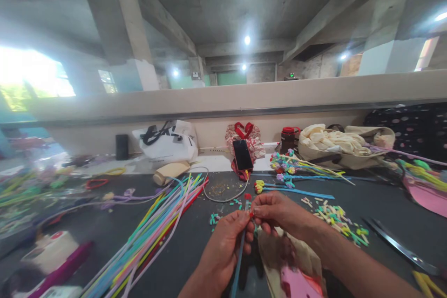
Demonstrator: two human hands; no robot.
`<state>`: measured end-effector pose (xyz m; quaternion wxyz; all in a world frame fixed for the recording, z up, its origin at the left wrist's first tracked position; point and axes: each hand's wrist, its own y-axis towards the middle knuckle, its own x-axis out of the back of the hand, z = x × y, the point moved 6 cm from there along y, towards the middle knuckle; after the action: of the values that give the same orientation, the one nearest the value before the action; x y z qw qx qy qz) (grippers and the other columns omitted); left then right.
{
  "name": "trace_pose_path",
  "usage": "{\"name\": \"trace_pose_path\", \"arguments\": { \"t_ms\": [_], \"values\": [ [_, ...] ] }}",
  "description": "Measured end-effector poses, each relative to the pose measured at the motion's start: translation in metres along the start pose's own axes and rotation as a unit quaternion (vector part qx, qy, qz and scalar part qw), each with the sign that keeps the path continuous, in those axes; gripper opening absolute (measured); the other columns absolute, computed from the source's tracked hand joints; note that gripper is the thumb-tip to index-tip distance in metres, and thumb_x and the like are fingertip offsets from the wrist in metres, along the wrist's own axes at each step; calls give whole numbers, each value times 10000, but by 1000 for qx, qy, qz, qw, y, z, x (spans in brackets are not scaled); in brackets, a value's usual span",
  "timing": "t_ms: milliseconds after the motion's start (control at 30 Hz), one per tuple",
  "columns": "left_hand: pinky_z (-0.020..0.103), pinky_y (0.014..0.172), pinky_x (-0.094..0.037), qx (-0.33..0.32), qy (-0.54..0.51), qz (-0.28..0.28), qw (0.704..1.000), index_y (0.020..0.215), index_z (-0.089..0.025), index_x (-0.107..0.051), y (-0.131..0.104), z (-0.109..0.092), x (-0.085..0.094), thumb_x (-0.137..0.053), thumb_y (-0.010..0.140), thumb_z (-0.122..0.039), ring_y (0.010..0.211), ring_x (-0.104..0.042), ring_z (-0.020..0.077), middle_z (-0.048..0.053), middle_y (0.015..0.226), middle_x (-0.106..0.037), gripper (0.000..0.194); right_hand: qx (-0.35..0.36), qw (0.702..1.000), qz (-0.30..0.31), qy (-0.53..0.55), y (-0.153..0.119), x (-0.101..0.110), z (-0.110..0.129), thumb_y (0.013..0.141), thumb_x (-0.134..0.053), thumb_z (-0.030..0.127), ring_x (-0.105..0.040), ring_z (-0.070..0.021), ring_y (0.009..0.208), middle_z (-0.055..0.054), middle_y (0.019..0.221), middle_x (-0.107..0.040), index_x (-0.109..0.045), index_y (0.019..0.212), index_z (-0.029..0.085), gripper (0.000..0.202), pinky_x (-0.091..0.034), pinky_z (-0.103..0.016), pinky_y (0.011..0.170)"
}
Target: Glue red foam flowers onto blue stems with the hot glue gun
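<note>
Within left hand point(228, 233): blue stem point(238, 263) points away, red-tipped.

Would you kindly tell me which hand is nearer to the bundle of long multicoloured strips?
Left. The left hand is to the right of the bundle; the right hand is farther right, beyond the left.

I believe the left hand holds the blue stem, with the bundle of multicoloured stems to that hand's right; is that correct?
Not quite: the head view shows the bundle to the left of the left hand, which holds the blue stem.
</note>
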<state>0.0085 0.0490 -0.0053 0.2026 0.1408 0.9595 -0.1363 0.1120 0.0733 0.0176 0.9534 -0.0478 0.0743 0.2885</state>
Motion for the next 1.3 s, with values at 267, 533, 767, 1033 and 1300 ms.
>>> {"name": "trace_pose_path", "arguments": {
  "t_ms": [267, 533, 767, 1033, 1300],
  "values": [
    [113, 370, -317, -14, -46, -3, 999, 683, -109, -577, 1, 2, 0, -610, 698, -271, 455, -431, 27, -4, 591, -518, 167, 7, 999, -28, 36, 6, 3, -7, 656, -676, 294, -482, -29, 332, 35, 512, -587, -567, 652, 116, 209, -321, -102, 279],
    [109, 363, -317, 2, -64, -4, 998, 687, -94, -601, -5, 3, -4, -625, 685, -247, 439, -428, 19, -13, 567, -508, 155, 7, 999, -16, 37, 4, -1, -5, 648, -673, 334, -462, -25, 320, 28, 524, -589, -566, 649, 110, 248, -300, -110, 271],
    [102, 357, -313, 24, -73, -31, 997, 709, -99, -608, -5, 5, 1, -618, 689, -247, 430, -445, 17, -9, 571, -533, 150, 19, 999, -51, 5, 5, 5, -2, 651, -669, 345, -475, -29, 346, 34, 538, -589, -566, 659, 117, 251, -312, -114, 296],
    [103, 340, -308, 25, -56, -41, 997, 679, -107, -591, 1, 5, 3, -656, 651, -241, 387, -436, 13, -25, 531, -542, 151, 27, 995, -82, -39, 3, 5, -1, 656, -653, 375, -449, -31, 323, 52, 484, -564, -559, 642, 126, 267, -291, -123, 291],
    [98, 350, -324, 28, -53, -53, 997, 695, -109, -606, -2, 2, 3, -637, 670, -222, 395, -456, 19, -24, 523, -545, 119, 17, 996, -73, -46, 1, 2, 2, 640, -652, 406, -465, -36, 340, 45, 516, -580, -553, 638, 129, 294, -284, -143, 314]
  ]
}}
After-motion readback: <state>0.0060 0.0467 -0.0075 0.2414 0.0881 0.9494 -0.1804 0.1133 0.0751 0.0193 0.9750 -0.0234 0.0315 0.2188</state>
